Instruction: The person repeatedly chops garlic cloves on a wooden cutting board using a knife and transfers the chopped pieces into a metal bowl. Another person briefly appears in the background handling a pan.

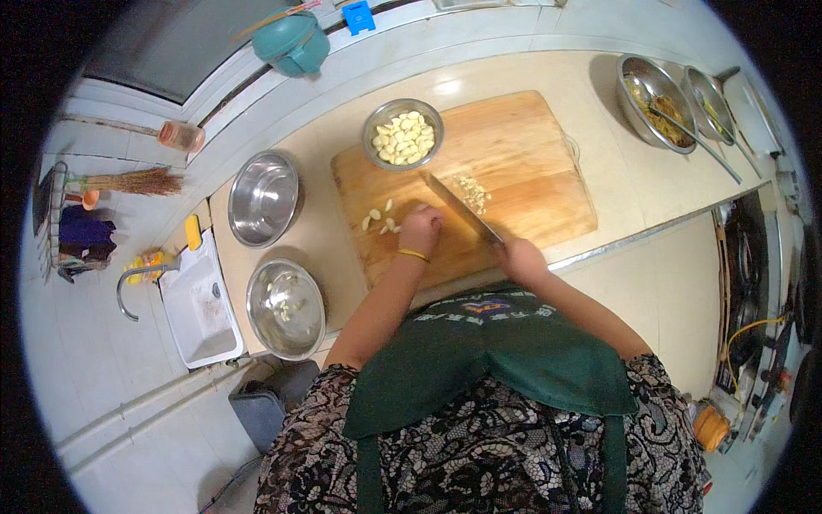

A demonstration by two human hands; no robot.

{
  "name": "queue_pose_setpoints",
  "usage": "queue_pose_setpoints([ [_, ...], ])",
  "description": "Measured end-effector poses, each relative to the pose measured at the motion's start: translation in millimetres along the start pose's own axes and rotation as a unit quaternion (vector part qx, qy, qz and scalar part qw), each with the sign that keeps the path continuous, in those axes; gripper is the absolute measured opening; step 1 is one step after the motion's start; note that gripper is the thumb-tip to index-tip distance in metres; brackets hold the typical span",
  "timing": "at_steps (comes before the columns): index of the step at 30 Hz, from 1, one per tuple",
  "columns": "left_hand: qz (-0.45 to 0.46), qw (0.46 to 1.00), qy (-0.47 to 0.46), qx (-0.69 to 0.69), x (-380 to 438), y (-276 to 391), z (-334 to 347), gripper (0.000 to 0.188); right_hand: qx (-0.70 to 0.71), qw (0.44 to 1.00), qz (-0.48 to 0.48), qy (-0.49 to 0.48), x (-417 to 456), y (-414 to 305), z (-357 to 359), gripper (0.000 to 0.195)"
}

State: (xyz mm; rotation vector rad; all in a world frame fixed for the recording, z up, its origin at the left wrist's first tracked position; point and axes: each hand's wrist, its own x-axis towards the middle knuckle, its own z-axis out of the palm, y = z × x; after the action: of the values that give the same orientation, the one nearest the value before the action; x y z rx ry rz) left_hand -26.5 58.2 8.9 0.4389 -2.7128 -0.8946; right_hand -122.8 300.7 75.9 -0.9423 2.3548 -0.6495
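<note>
My right hand (521,260) grips the handle of a kitchen knife (463,209), whose broad blade lies slanted over the wooden cutting board (552,154). Left of the blade, my left hand (420,230) is on the board with its fingers curled; whether it holds a clove is hidden. Several peeled garlic cloves (376,214) lie beside that hand on the left. Chopped garlic (472,193) is heaped just to the right of the blade. A steel bowl of peeled garlic cloves (403,138) stands on the board's far left part.
At left stand a steel bowl (263,199) and another steel bowl (286,308) with some bits inside, near the white sink (204,308). At far right are a steel bowl of food with a spoon (661,106) and a smaller bowl (706,106).
</note>
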Motion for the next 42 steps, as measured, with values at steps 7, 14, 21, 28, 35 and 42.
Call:
queue_pose_setpoints([
  [7,0.032,0.999,0.009,-0.022,-4.5,0.0,-11.3,0.005,-0.003,0.999,0.027,-0.023,-1.7,-9.2,-4.8,0.023],
  [14,-0.084,0.995,0.034,-0.049,-3.8,4.2,6.5,0.013,-0.026,0.999,0.021,-0.034,-4.5,-11.9,-8.9,0.024],
  [21,-0.117,0.989,0.057,-0.072,-10.5,2.6,13.4,0.018,-0.055,0.997,0.008,-0.051,-10.6,-14.2,-6.1,0.026],
  [28,-0.114,0.990,0.054,-0.060,-11.2,-0.6,17.5,0.017,-0.058,0.997,0.005,-0.056,-11.8,-16.9,-8.9,0.024],
  [35,-0.076,0.993,0.060,-0.072,-11.3,-6.2,17.5,0.014,-0.045,0.995,0.017,-0.084,-6.2,-16.7,-7.9,0.027],
  [42,-0.145,0.975,0.062,-0.156,-3.8,-4.9,1.8,0.007,-0.006,0.994,0.053,-0.094,4.4,-16.3,-1.5,0.030],
])
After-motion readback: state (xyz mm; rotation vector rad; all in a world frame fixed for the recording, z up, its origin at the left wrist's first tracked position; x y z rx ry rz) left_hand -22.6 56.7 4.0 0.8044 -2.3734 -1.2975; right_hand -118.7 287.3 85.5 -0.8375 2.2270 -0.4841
